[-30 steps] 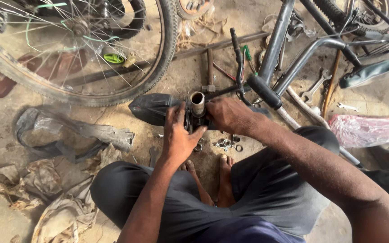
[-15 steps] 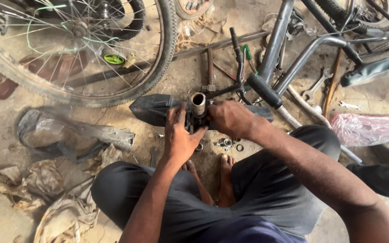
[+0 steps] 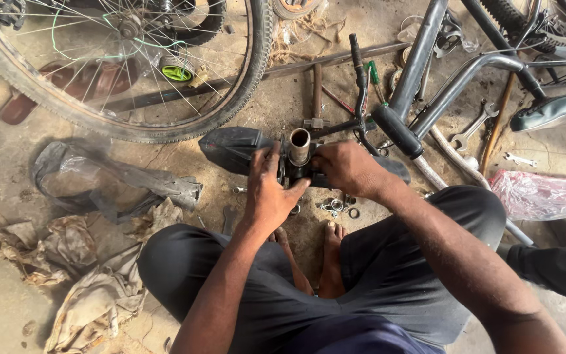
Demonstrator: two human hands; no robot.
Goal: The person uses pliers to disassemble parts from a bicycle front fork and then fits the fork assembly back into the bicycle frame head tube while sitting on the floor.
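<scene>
Hands: left hand and right hand are clamped on one upright metal tube.
Washers: several small rings lie near.
Wheels: one spoked wheel, far left.

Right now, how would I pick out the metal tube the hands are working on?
Start at the big spoked wheel at the top left, then drop to the squatting person's two hands on the ground below its right edge. Between the left hand and right hand a short metal tube stands upright. Unlike the wrenches lying flat nearby, it shows an open round mouth.
</scene>
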